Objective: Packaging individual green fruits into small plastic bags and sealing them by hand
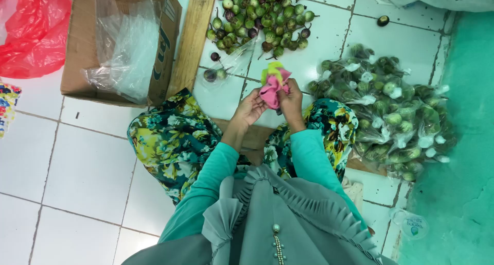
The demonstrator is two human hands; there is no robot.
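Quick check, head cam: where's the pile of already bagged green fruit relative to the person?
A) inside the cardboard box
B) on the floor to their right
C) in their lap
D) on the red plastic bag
B: the clear bags of small green fruit lie heaped on the tiled floor beyond the right hand, while the cardboard box holds only empty clear plastic.

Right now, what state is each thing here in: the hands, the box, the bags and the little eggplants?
Left hand: closed on the pink and green cloth.
Right hand: gripping the same cloth.
Cardboard box: open, with crumpled clear plastic bags inside.
Loose eggplants: heaped unbagged on the tiled floor.
Bagged eggplants: packed in clear bags, piled up.
Red plastic bag: crumpled.
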